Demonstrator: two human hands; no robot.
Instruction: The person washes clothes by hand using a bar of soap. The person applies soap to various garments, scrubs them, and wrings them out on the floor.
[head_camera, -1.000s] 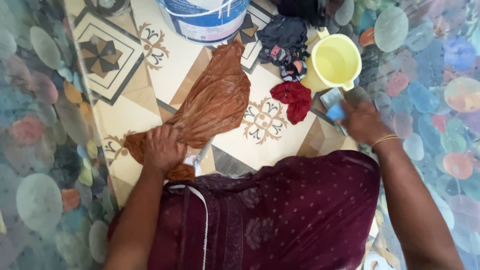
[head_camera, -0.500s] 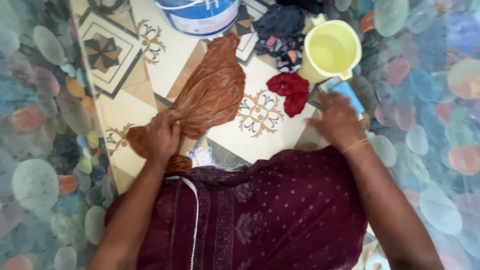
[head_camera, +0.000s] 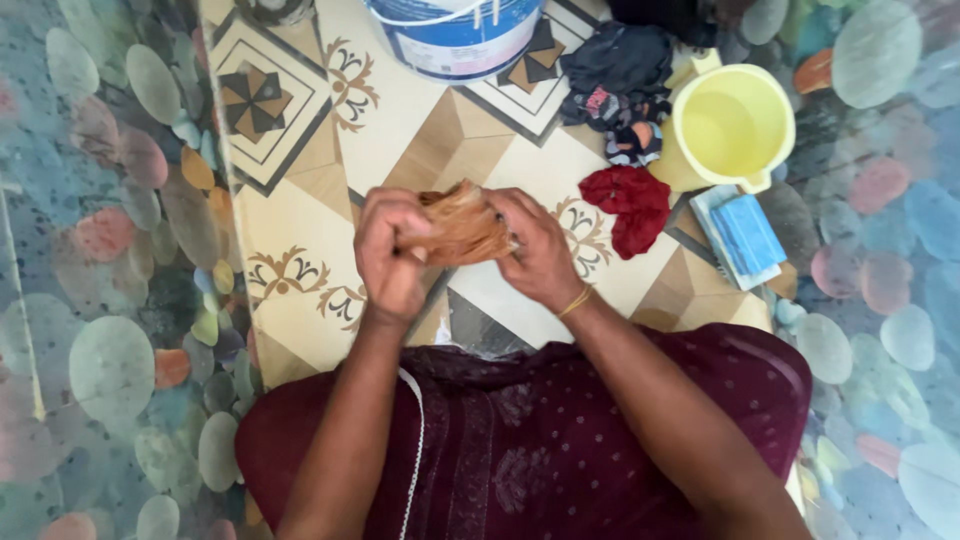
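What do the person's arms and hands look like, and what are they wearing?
Both arms are bare, with no sleeves showing on the forearms. The right hand has a thin gold bangle round its wrist. The left hand wears nothing that shows. Below the arms is a dark maroon dotted cloth garment with a thin white cord running down it.

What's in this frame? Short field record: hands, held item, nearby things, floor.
left hand: gripping the orange-brown cloth
right hand: gripping the same cloth
orange-brown cloth: bunched between both hands, lifted off the floor
red cloth: on the tiles, right of the hands
dark clothes: heaped beside the yellow jug
blue block: below the jug
bucket: top edge, blue and white
floor: patterned tiles
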